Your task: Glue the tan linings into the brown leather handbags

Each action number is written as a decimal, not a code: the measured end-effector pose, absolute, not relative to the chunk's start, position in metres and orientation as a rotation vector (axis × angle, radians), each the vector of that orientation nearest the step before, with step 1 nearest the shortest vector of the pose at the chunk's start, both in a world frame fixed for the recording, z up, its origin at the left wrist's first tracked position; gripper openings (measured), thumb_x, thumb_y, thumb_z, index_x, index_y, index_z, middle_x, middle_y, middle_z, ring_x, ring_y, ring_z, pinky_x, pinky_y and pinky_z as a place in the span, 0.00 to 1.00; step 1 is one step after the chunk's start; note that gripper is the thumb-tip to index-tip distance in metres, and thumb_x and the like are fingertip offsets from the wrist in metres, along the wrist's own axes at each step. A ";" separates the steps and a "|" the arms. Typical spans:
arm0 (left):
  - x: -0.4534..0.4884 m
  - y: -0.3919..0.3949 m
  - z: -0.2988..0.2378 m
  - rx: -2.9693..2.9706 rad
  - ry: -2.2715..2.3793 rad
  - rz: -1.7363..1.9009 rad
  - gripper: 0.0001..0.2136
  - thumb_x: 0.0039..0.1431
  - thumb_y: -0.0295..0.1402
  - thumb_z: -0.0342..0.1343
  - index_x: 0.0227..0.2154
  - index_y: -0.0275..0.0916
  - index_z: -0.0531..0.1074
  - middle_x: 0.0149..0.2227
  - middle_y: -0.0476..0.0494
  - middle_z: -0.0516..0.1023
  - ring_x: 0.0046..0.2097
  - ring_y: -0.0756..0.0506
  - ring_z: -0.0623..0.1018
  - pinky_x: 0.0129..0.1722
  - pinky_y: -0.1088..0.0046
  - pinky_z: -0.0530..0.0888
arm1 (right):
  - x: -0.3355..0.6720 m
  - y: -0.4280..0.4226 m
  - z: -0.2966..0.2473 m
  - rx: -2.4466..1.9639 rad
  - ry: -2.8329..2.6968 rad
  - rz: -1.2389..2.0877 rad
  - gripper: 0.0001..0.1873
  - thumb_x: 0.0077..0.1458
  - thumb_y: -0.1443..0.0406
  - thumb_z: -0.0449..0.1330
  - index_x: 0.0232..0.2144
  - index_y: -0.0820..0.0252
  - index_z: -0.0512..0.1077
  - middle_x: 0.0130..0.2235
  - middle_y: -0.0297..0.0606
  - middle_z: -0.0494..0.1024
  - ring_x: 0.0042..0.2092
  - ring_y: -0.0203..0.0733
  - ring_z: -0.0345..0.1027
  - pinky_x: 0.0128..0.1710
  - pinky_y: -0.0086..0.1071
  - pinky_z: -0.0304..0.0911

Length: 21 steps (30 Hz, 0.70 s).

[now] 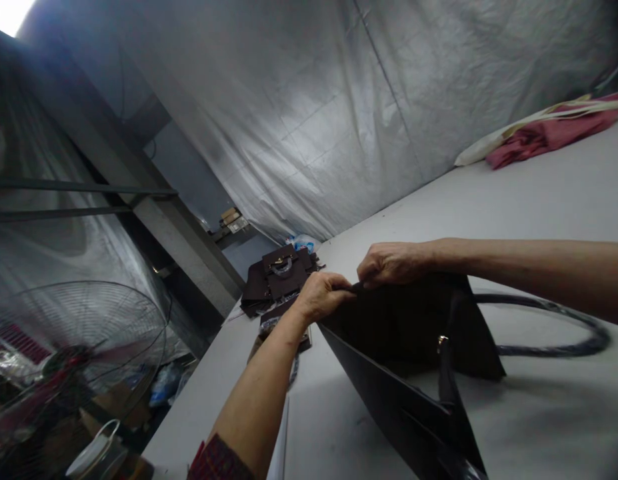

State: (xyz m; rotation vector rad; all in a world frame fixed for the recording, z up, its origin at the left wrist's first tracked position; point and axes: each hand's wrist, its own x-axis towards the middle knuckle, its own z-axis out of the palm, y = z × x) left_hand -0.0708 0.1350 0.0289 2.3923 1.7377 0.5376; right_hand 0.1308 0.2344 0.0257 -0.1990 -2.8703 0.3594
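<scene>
1. A dark bag (371,373) is in front of the person, at or just above a white table (329,427); I can't tell how much of its weight rests there. Its long near side slants from the hands, at the far left end, down toward the person and to the right. The mouth gapes toward the person's right, showing the dark inside.
2. A looped handle (553,350) sticks out to the right from the bag's far side, its tip pointing away from the hands. A short strap (446,377) with a small gold-coloured fitting (442,341) hangs across the opening.
3. The left hand (323,295) pinches the bag's edge between thumb and fingers, the forearm reaching up from a dark plaid sleeve (221,460).
4. The right hand (393,263) grips the same edge just beside it, fingers curled tight, the bare forearm coming in level from the right.
5. Beyond the left hand, more dark bags (283,273) lie crowded together at the table's far end.
6. Farther off to the right, a crumpled red cloth (553,137) lies along the table's back edge, against a hanging silvery sheet (309,133).
7. On the left, off the table, stand a large caged fan (71,357) and a tub (99,453) with a white carrying loop.
</scene>
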 end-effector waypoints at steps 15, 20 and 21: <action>-0.081 0.130 0.036 2.182 1.763 0.486 0.12 0.56 0.37 0.55 0.32 0.35 0.81 0.26 0.49 0.76 0.30 0.50 0.72 0.33 0.77 0.68 | 0.192 0.239 0.015 -0.614 -2.810 0.478 0.15 0.58 0.59 0.52 0.35 0.60 0.76 0.27 0.34 0.71 0.28 0.36 0.61 0.29 0.29 0.54; -0.085 0.127 0.035 2.137 1.849 0.464 0.15 0.56 0.40 0.54 0.27 0.34 0.78 0.20 0.53 0.66 0.24 0.52 0.62 0.25 0.77 0.59 | 0.213 0.242 -0.008 -0.674 -2.608 0.587 0.20 0.59 0.52 0.50 0.33 0.60 0.73 0.28 0.34 0.70 0.30 0.38 0.62 0.32 0.31 0.56; -0.084 0.127 0.035 2.175 1.867 0.460 0.14 0.56 0.40 0.54 0.26 0.34 0.78 0.19 0.53 0.65 0.24 0.52 0.62 0.25 0.77 0.58 | 0.215 0.241 -0.012 -0.706 -2.577 0.569 0.22 0.59 0.50 0.49 0.30 0.60 0.72 0.25 0.33 0.67 0.29 0.37 0.60 0.31 0.31 0.55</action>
